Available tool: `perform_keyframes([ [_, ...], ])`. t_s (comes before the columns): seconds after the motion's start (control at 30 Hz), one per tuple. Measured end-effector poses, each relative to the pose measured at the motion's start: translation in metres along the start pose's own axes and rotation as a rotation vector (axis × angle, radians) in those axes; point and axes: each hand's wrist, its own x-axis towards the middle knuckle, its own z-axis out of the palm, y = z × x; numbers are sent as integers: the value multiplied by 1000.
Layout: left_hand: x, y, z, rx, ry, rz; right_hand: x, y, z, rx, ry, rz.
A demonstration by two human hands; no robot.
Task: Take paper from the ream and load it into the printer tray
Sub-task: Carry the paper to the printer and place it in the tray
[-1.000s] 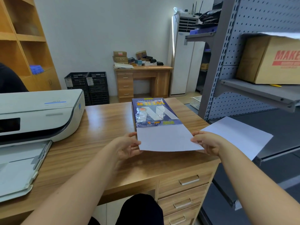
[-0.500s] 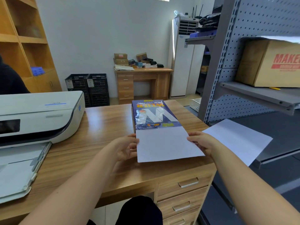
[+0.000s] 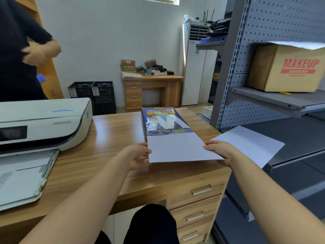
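Both hands (image 3: 179, 154) grasping smooth white sheets (image 3: 179, 148) from glossy blue ream (image 3: 163, 121)

The paper (image 3: 181, 148) between the fingers of the left hand (image 3: 139, 156) and the right hand (image 3: 219, 151) is matt white and smooth. Just beyond the fingertips, the wrapper of the ream (image 3: 163, 120) is glossy blue plastic film that catches the light. Under both hands the desk (image 3: 112, 138) is wood-grain with a satin sheen; its drawer handles (image 3: 200, 189) look like brushed metal. Well left of the fingers, the printer (image 3: 44, 124) is smooth white plastic with a dark glossy panel. Right of the fingers, the shelf (image 3: 274, 101) is matt grey painted metal, holding a rough brown cardboard box (image 3: 284, 67).
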Motion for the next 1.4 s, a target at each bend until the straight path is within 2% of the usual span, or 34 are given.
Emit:
perform_keyframes([
  [0.57, -62, -15, 0, 53, -13, 7, -55, 19, -2, 170, 3, -31],
  [1.0, -102, -15, 4, 39, -87, 43, -102, 17, -13, 170, 50, -85],
  [1.4, -102, 10, -50, 60, -31, 74, -112, -10, 36, 215, -112, -149],
])
